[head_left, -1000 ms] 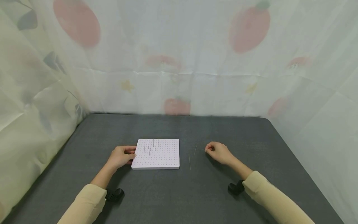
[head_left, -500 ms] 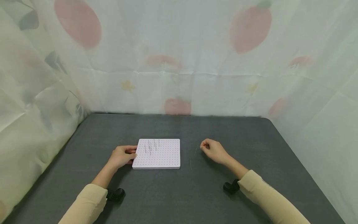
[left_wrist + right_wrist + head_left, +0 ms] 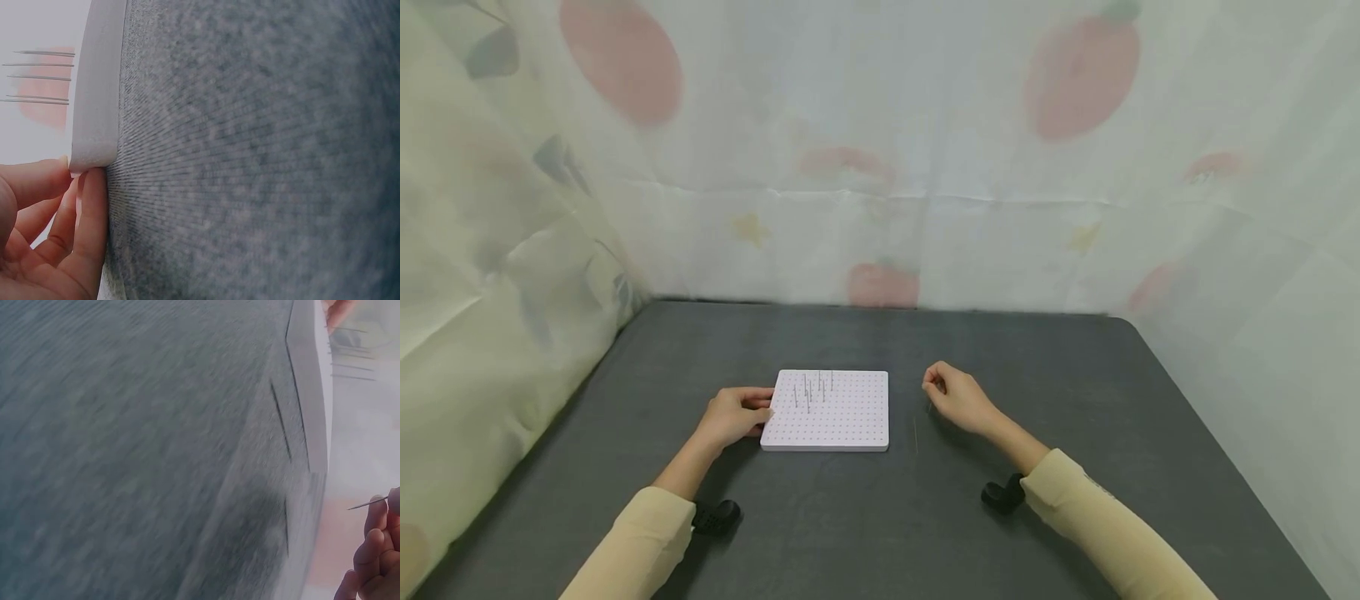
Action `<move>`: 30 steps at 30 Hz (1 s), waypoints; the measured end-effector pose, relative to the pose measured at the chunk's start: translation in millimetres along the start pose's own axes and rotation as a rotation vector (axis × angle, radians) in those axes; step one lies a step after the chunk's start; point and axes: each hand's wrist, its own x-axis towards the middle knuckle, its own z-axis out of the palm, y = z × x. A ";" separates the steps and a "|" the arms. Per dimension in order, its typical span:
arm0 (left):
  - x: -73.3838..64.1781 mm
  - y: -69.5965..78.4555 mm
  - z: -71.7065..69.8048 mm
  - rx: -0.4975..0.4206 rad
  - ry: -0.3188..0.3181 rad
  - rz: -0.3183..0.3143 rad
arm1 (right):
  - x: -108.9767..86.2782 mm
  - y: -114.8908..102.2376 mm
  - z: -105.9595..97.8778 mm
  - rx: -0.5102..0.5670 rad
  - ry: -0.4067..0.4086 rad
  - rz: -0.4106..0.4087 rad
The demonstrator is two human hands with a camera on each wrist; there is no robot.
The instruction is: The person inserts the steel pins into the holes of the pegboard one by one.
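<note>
My left hand point(image 3: 730, 415) grips the left edge of a white board point(image 3: 850, 421) dotted with small holes, thumb on top and fingers against its side. Several thin metal needles point(image 3: 37, 64) stand upright in the board's far left part. To the right of the board, my right hand point(image 3: 958, 398) is raised over the table. In the right wrist view its thumb and finger pinch a needle point(image 3: 365, 504) whose pointed end sticks out. Two more needles lie on the dark cloth between board and right hand: one nearer the front point(image 3: 915, 435), another point(image 3: 286, 528) partly behind the hand in the head view.
The table point(image 3: 850, 525) has a dark grey cover. A pale curtain point(image 3: 985, 242) with fruit prints hangs behind it and along both sides. Black wrist-worn devices point(image 3: 718, 517) sit below each forearm.
My right hand has moved left and away from me, toward the board, and now partly covers one lying needle. The left hand keeps its grip on the board. The head view has shifted slightly.
</note>
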 end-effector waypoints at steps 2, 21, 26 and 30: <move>0.4 0.2 0.3 -0.001 0.003 0.000 | 2.8 -2.6 2.3 0.011 0.003 -0.002; 0.8 0.0 0.6 0.003 0.018 0.001 | 29.0 -31.0 19.4 0.116 -0.026 0.018; 0.9 0.1 1.4 0.007 0.021 0.002 | 33.2 -38.6 24.6 0.111 -0.044 0.018; 0.4 0.2 1.7 0.010 0.025 0.000 | 36.4 -43.6 29.2 0.100 -0.052 0.013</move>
